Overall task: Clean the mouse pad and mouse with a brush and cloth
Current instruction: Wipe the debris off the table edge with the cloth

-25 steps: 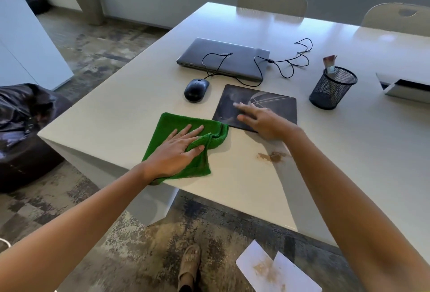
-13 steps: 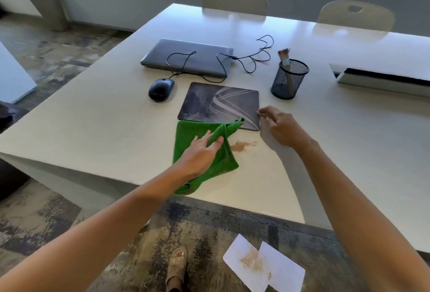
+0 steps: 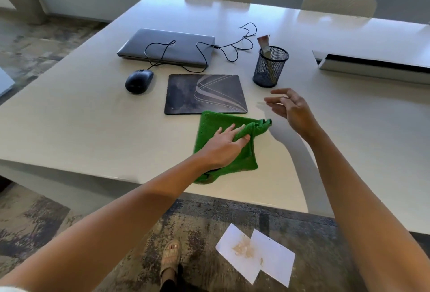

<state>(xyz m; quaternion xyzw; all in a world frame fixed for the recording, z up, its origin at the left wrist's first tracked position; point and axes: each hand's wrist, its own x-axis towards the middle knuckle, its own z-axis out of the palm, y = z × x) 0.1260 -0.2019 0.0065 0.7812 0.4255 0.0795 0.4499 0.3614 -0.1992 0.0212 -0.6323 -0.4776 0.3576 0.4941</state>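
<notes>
A green cloth (image 3: 244,159) lies on the white table (image 3: 81,129) just in front of the dark mouse pad (image 3: 204,94). My left hand (image 3: 224,144) presses flat on the cloth, its thumb tucked into a bunched fold at the cloth's right corner. My right hand (image 3: 290,108) hovers above the table to the right of the pad, fingers loosely spread, holding nothing. A black wired mouse (image 3: 139,81) sits left of the pad. A brush (image 3: 265,44) stands in a black mesh cup (image 3: 270,68) behind my right hand.
A closed grey laptop (image 3: 167,46) lies behind the pad, with the mouse cable (image 3: 232,46) looped over it. A white box-like object (image 3: 372,68) sits at the right. Two chairs stand at the far side. White paper sheets with brown crumbs (image 3: 256,252) lie on the floor.
My left hand has slid the cloth to the right over the brown stain, which no longer shows. My right hand has let go of the pad's corner and lifted off to the right.
</notes>
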